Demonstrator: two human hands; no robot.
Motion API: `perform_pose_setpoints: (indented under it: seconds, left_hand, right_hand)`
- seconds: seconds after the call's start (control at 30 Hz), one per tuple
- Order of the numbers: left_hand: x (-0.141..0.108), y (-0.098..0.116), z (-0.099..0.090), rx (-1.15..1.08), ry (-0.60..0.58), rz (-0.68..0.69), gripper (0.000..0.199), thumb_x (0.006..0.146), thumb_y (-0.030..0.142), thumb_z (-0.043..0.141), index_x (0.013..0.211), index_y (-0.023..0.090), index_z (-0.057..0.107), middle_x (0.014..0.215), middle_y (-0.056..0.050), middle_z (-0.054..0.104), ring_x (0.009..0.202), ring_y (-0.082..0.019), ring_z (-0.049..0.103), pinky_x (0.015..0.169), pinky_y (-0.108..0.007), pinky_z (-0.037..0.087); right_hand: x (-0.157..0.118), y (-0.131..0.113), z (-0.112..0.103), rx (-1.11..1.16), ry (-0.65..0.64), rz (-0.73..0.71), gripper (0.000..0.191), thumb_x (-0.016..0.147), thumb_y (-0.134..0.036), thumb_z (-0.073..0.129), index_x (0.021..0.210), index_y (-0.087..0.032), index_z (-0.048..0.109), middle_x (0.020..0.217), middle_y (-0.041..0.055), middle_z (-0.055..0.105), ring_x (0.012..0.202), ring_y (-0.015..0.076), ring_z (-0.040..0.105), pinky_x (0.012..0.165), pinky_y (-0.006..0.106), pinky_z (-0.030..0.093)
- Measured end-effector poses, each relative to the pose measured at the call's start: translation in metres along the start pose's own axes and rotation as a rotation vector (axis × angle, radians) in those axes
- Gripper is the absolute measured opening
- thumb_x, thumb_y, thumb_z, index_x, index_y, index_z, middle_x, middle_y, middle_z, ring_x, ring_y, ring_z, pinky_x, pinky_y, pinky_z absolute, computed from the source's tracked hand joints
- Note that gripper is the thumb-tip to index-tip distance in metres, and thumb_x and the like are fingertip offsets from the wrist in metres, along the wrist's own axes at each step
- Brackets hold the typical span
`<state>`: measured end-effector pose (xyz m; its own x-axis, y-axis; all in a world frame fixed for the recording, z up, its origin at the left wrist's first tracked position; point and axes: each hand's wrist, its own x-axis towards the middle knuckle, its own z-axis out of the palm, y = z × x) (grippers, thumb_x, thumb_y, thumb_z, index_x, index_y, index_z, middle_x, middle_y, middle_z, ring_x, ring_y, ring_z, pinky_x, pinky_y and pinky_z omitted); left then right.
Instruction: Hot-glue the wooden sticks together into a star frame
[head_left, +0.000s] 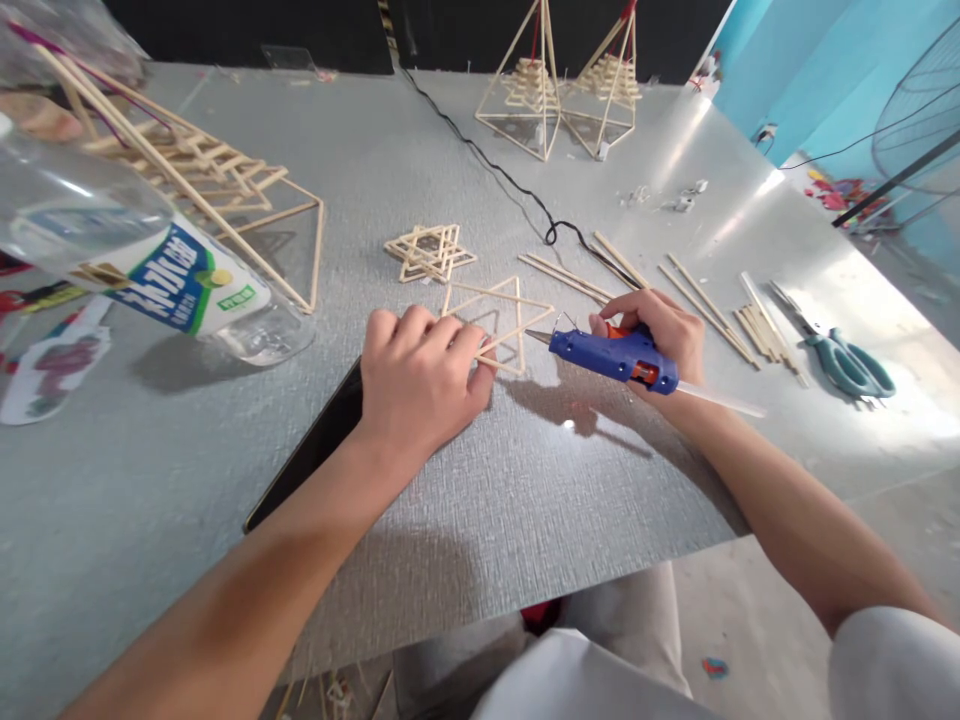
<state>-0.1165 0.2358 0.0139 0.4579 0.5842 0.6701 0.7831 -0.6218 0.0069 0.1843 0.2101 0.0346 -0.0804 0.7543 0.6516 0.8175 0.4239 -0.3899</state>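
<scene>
While the right hand (pixel 664 325) wraps around the handle of a blue glue gun (pixel 615 358), the left hand (pixel 416 375) has thumb and forefinger closed on the left part of a stick frame (pixel 520 325). That frame lies on the table (pixel 150 550), around the middle, between both hands. Left grip is narrow, pinching a thin stick; its other fingertips are partly hidden, probably resting on the frame or the tabletop. Gun nozzle points left, just beside the frame's right-hand stick; can't tell if it touches. A clear glue stick (pixel 720 398) pokes out the gun's back, toward the table's right edge.

Just past the left hand, toward the far edge: a stacked stick star (pixel 430 250). Black flat device (pixel 315 450) partly under the left hand and forearm. Loose sticks (pixel 709 310) lie right of the gun, then scissors (pixel 851 362) with teal handles, nearer the right edge. Black cord (pixel 495 160) runs from near the right hand to the far edge. Two stick pyramids (pixel 517 121) stand at that edge. Left side: plastic bottle (pixel 195 270), a larger stick pyramid (pixel 318 255) behind it.
</scene>
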Motion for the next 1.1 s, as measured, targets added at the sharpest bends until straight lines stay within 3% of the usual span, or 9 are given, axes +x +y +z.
perform_pose_setpoints:
  seconds: [0.23, 0.57, 0.77, 0.93, 1.1]
  left_hand:
    - [0.0016, 0.0004, -0.0042, -0.036, -0.072, -0.032, 0.023, 0.108, 0.024, 0.063, 0.100, 0.026, 0.085, 0.090, -0.011, 0.084, 0.095, -0.036, 0.067, 0.088, -0.053, 0.039]
    - [0.0017, 0.0012, -0.0021, 0.014, -0.015, 0.011, 0.023, 0.109, 0.025, 0.062, 0.099, 0.026, 0.083, 0.089, -0.010, 0.084, 0.092, -0.035, 0.067, 0.086, -0.053, 0.041]
    - [0.0031, 0.0011, -0.0040, 0.033, -0.016, 0.032, 0.026, 0.111, 0.026, 0.060, 0.096, 0.026, 0.081, 0.088, -0.009, 0.084, 0.091, -0.035, 0.069, 0.083, -0.051, 0.039]
    - [0.0023, 0.0003, -0.0035, -0.031, -0.051, -0.007, 0.029, 0.112, 0.028, 0.058, 0.101, 0.025, 0.084, 0.089, -0.010, 0.084, 0.089, -0.035, 0.070, 0.085, -0.052, 0.041]
    - [0.0028, -0.0017, -0.0037, -0.035, -0.037, 0.010, 0.029, 0.117, 0.026, 0.053, 0.108, 0.023, 0.081, 0.097, -0.009, 0.086, 0.090, -0.032, 0.073, 0.085, -0.049, 0.043]
  right_hand:
    - [0.0011, 0.0026, 0.0025, 0.025, 0.033, -0.047, 0.011, 0.107, -0.030, 0.082, 0.098, -0.029, 0.075, 0.076, 0.0010, 0.070, 0.071, 0.0223, 0.070, 0.067, 0.038, 0.054]
    - [-0.0002, 0.0029, 0.0045, -0.004, -0.020, -0.016, 0.012, 0.109, -0.036, 0.079, 0.099, -0.032, 0.074, 0.074, 0.0012, 0.066, 0.073, 0.0242, 0.070, 0.068, 0.039, 0.055]
    - [0.0009, 0.0030, 0.0058, -0.005, 0.020, -0.031, 0.010, 0.106, -0.032, 0.080, 0.098, -0.028, 0.076, 0.073, 0.0000, 0.066, 0.071, 0.0210, 0.069, 0.066, 0.036, 0.052]
    - [0.0007, 0.0046, 0.0041, -0.011, 0.010, 0.011, 0.014, 0.106, -0.038, 0.080, 0.099, -0.027, 0.076, 0.076, -0.0001, 0.068, 0.072, 0.0203, 0.069, 0.068, 0.036, 0.052]
    - [-0.0019, 0.0033, 0.0022, 0.007, -0.002, 0.027, 0.011, 0.110, -0.031, 0.078, 0.101, -0.032, 0.071, 0.077, 0.0019, 0.069, 0.070, 0.0213, 0.068, 0.067, 0.040, 0.054]
